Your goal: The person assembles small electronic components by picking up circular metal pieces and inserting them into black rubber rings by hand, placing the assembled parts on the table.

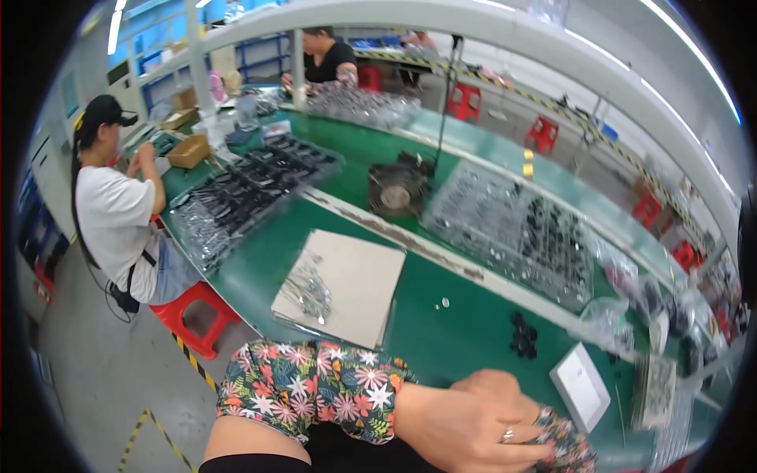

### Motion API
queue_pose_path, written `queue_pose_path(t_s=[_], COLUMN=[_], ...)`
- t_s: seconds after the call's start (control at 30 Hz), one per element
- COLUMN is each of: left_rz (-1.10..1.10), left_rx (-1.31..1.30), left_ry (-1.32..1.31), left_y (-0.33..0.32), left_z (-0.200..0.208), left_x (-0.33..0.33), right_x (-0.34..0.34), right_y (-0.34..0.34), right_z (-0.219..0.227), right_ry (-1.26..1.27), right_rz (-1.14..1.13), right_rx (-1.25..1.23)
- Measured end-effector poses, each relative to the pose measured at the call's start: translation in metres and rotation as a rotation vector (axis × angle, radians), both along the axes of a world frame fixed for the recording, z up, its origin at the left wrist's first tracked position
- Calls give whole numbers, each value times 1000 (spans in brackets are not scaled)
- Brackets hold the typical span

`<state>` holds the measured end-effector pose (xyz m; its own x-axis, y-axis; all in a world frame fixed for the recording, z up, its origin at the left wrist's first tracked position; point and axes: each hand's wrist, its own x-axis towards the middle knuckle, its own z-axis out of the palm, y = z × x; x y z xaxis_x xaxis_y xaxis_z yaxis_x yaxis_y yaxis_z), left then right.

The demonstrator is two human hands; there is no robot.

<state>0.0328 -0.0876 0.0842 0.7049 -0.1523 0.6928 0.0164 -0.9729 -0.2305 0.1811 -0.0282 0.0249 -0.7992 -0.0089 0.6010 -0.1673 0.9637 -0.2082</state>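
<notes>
My left hand [469, 418] reaches across to the right at the lower edge, back up, a ring on one finger. Its fingers bend against a floral sleeve [566, 449] on my right side and seem to grip the cloth. My right hand does not show. A matching floral sleeve [315, 386] covers my left forearm. Beyond my left hand lie a cluster of small black parts [523, 335] and a shallow white tray [581, 386]. Further left, a bundle of thin, pale wire-like pieces [311, 293] rests on a beige board [355, 276].
A dark fan [397, 188] stands mid-bench. Clear trays with black parts [512, 229] lie to its right, and more black-filled trays [252, 189] to its left. A co-worker in white [118, 205] sits at left near a red stool [195, 319]. Another person [327, 63] works at the back.
</notes>
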Motion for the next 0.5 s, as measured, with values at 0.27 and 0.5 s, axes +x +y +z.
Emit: queue_pose_path(t_s=[0.27,0.5], left_rz=[236,676], left_rx=[-327,-583], left_ry=[-50,81], left_y=[-19,-13], left_z=[-47,-64], left_x=[-41,-68], right_x=[-8,-9], right_y=[-14,14], right_z=[-67,-62], right_ry=[-188,-228], right_rz=[132,-57], right_rx=[-230,-351])
